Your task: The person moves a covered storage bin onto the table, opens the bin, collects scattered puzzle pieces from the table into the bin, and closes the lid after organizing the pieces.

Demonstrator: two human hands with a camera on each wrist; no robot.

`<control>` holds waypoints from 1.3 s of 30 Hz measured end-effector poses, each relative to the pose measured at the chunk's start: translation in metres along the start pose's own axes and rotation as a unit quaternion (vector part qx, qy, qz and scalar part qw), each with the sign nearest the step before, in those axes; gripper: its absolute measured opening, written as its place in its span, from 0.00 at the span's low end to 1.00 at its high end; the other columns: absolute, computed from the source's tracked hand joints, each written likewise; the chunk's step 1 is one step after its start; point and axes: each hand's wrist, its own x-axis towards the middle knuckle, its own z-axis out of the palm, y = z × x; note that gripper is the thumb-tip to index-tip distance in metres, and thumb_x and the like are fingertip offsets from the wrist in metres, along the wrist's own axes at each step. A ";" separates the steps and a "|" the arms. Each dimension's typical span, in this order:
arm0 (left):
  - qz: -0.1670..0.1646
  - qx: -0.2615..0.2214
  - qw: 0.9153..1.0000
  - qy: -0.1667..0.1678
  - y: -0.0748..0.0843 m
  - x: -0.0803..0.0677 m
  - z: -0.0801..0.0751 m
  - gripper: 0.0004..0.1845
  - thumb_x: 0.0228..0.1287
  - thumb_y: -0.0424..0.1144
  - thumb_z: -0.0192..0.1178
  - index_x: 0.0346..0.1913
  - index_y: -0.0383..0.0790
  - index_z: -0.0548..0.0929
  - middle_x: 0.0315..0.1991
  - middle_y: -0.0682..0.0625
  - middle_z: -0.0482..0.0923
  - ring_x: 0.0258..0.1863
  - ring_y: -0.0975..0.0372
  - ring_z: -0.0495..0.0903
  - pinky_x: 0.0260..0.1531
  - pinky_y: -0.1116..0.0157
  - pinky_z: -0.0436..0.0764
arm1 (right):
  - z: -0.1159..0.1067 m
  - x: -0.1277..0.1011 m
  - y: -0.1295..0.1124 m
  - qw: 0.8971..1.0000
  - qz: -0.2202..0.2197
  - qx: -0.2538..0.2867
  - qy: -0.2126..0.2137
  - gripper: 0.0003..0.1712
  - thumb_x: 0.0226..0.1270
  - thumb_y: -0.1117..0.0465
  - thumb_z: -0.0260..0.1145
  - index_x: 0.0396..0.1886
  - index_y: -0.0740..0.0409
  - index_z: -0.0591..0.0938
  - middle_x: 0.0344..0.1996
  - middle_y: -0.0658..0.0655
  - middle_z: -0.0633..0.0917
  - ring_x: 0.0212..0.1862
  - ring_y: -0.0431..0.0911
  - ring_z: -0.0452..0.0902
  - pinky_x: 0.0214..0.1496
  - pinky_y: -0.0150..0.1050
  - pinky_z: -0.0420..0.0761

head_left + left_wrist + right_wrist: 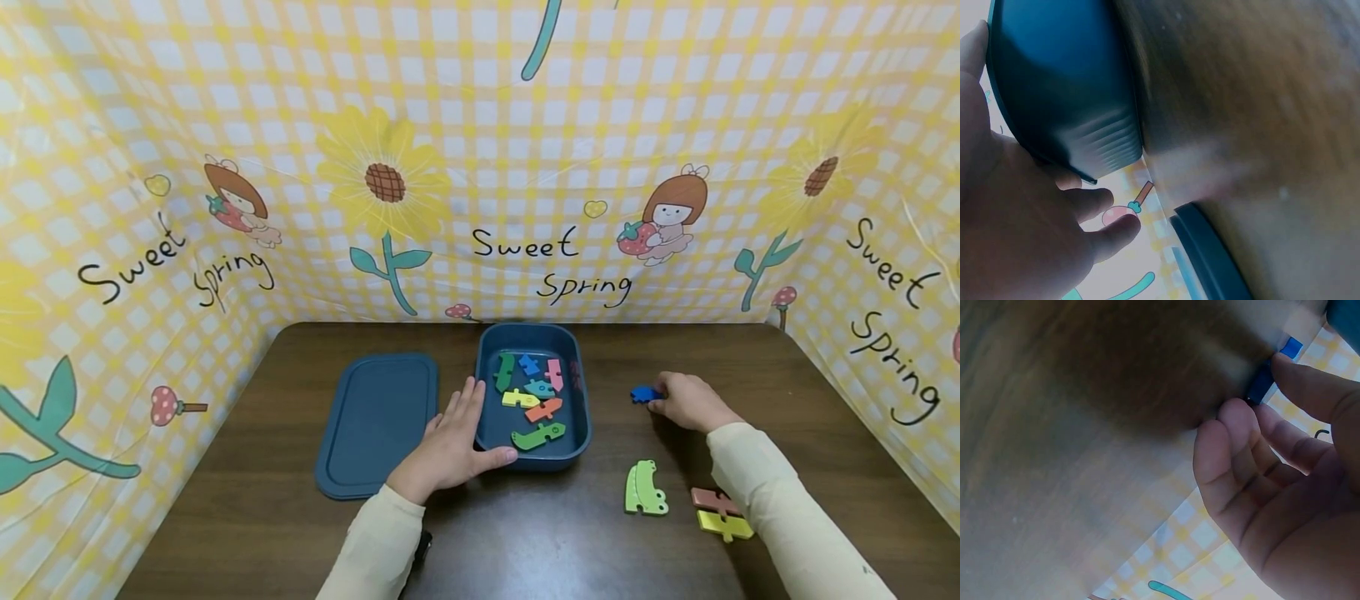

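My right hand (693, 402) pinches a small blue puzzle piece (643, 394) between thumb and fingers, low at the tabletop right of the box. The right wrist view shows the same blue piece (1263, 382) at the thumb tip. With fingers extended, my left hand (448, 446) rests against the left rim of a dark blue open box (587, 417), its thumb at the near left corner. Inside the box lie several puzzle pieces, among them a green one (538, 436), an orange one (543, 409) and a yellow one (519, 399).
Left of the box lies its flat blue lid (378, 425). A light green crocodile-like piece (643, 489) lies on the brown table (247, 483) at the near right. Beside my right forearm are a yellow piece (725, 525) and a partly hidden pink piece (711, 500). Patterned cloth (487, 167) encloses the back and sides.
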 end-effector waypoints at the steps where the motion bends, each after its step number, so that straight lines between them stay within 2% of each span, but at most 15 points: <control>1: 0.000 -0.001 1.000 0.000 0.000 0.000 0.000 0.61 0.60 0.71 0.62 0.82 0.43 0.41 0.82 0.47 0.33 0.79 0.47 0.38 0.71 0.38 0.45 | 0.000 0.000 0.000 1.000 -0.004 -0.001 0.003 0.10 0.65 0.64 0.71 0.36 0.66 0.79 0.27 0.55 0.77 0.30 0.51 0.71 0.35 0.47 0.73; 9: -0.003 -0.008 1.000 0.001 0.003 -0.001 0.000 0.60 0.61 0.67 0.64 0.82 0.43 0.41 0.82 0.46 0.33 0.79 0.47 0.38 0.71 0.38 0.44 | 0.001 0.000 0.003 1.000 -0.014 -0.003 0.014 0.09 0.65 0.64 0.70 0.35 0.67 0.80 0.27 0.55 0.79 0.30 0.50 0.72 0.35 0.48 0.74; 15: -0.002 -0.004 1.000 0.001 0.003 0.000 -0.001 0.61 0.60 0.70 0.63 0.82 0.43 0.41 0.82 0.47 0.34 0.79 0.47 0.38 0.71 0.38 0.45 | -0.001 0.000 0.001 0.999 -0.018 0.013 0.027 0.14 0.67 0.64 0.68 0.43 0.72 0.81 0.33 0.61 0.83 0.36 0.55 0.79 0.40 0.54 0.79; 22: -0.001 -0.006 1.000 0.002 0.003 -0.001 -0.001 0.61 0.61 0.69 0.63 0.82 0.42 0.41 0.82 0.46 0.33 0.79 0.47 0.38 0.71 0.38 0.45 | -0.003 0.003 -0.004 0.998 -0.019 0.038 0.041 0.15 0.70 0.63 0.66 0.47 0.73 0.80 0.37 0.65 0.84 0.40 0.55 0.81 0.42 0.54 0.81; 39: -0.001 -0.012 1.000 0.003 0.003 -0.001 -0.001 0.60 0.62 0.66 0.65 0.82 0.42 0.42 0.82 0.46 0.34 0.79 0.47 0.38 0.70 0.37 0.44 | -0.017 0.011 -0.019 0.997 -0.028 0.043 0.060 0.14 0.70 0.62 0.66 0.46 0.70 0.80 0.35 0.60 0.83 0.35 0.51 0.77 0.39 0.49 0.78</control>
